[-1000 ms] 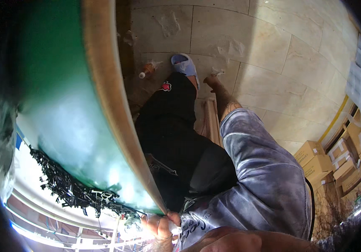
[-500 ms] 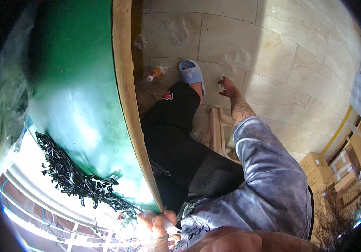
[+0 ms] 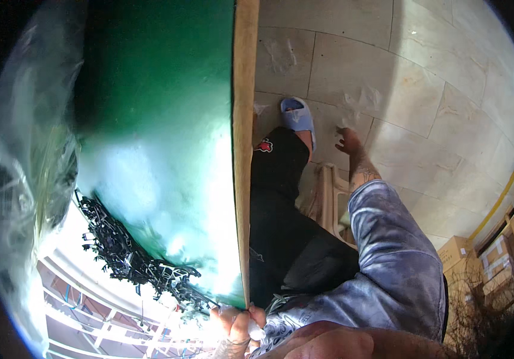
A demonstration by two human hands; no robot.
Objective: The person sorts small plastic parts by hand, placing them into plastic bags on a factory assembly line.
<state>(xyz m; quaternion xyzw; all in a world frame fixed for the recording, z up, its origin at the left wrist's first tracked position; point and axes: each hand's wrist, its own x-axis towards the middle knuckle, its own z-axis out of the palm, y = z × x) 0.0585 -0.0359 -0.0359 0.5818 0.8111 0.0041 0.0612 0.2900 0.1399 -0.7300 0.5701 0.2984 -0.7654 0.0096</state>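
Observation:
My left hand (image 3: 237, 324) is closed at the near corner of the green tabletop (image 3: 167, 107), beside a heap of small black plastic parts (image 3: 131, 257). A whitish piece (image 3: 257, 330) shows at its fingers; what it is I cannot make out in the glare. My right arm, in a grey tie-dye sleeve (image 3: 388, 233), reaches down toward the tiled floor. At its end my right hand (image 3: 351, 142) has its fingers apart, with only a faint pale trace by the fingertips. Crumpled clear plastic scraps (image 3: 361, 99) are nearest to it.
Another clear scrap (image 3: 281, 57) lies farther off on the floor. A beige plastic stool (image 3: 327, 197) stands by my leg, near my blue slipper (image 3: 297, 116). Clear plastic sheeting (image 3: 35, 149) hangs at the table's left; cardboard boxes (image 3: 496, 257) are stacked at right.
The view has shifted, so the table and my body appear farther right. The white bit seen earlier between my right fingers no longer shows clearly. My left hand stays at the table corner.

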